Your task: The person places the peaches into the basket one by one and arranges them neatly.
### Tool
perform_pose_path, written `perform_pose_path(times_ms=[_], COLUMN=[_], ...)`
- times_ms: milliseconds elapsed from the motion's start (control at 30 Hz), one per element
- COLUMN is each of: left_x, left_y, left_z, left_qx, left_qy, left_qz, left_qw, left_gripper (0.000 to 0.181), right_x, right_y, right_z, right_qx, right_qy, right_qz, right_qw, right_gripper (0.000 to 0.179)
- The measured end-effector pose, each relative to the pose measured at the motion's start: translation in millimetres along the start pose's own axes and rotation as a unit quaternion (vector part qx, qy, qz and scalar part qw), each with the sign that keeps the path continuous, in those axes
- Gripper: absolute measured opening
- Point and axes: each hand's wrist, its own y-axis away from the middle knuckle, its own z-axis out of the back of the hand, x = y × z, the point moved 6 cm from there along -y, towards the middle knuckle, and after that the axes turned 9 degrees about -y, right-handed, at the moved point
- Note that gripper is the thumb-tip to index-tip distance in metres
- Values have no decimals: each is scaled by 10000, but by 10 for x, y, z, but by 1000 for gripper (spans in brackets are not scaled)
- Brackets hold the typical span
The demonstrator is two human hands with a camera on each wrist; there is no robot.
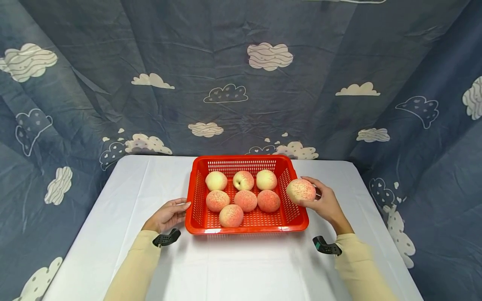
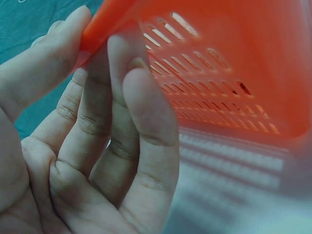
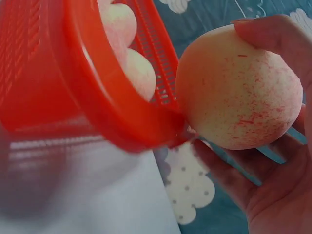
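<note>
A red plastic basket (image 1: pixel 246 230) with slotted walls sits on the white-covered table. Inside it lie several peaches, pale yellow ones such as the peach (image 1: pixel 216 181) along the back and redder ones such as the peach (image 1: pixel 231 215) nearer the front. At the basket's left side, my left hand (image 1: pixel 167 215) pinches the rim (image 2: pixel 114 17) between thumb and fingers. My right hand (image 1: pixel 325 204) grips another peach (image 3: pixel 239 92), yellowish with red speckles, at the right rim. Thumb and fingers wrap it from its right side, and it overlaps the basket's edge in the head view.
The white cloth (image 1: pixel 241 267) covers the table in front of the basket and to both sides. Behind the table hangs a dark blue curtain (image 1: pixel 226 121) printed with clouds. Black straps with small devices (image 1: pixel 167 238) sit on both wrists.
</note>
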Motion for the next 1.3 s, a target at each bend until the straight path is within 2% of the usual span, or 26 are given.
perform_pose_path(times_ms=[167, 367, 533, 767, 933, 1133, 1200, 1300], left_x=[-9, 10, 7, 3, 7, -19, -23, -16], left_y=[15, -1, 12, 5, -5, 20, 24, 14], left_z=[-9, 1, 3, 14, 3, -46, -46, -30], left_qx=[156, 153, 64, 22, 82, 515, 539, 342], left_qy=[92, 86, 93, 73, 100, 46, 39, 36], left_qz=[-113, -97, -21, 17, -40, -371, -413, -275], left_qw=[9998, 9998, 9999, 10000, 9999, 9980, 9977, 9990], left_gripper=[9, 9, 9, 8, 7, 17, 19, 17], right_x=[92, 126, 131, 146, 121, 83, 80, 72], right_y=[-18, -48, -69, -91, -69, -51, -49, -44], right_z=[-169, -401, -632, -914, -1094, -1210, -1221, -1227], right_qx=[335, 875, 1315, 1691, 2141, 2409, 2441, 2481], right_qy=[-161, -295, -111, 108, 157, 643, 732, 716], right_qz=[259, 167, 238, 351, 384, 521, 496, 422], right_qw=[9990, 9956, 9910, 9849, 9759, 9670, 9657, 9652], right_gripper=[74, 72, 72, 67, 67, 68, 68, 67])
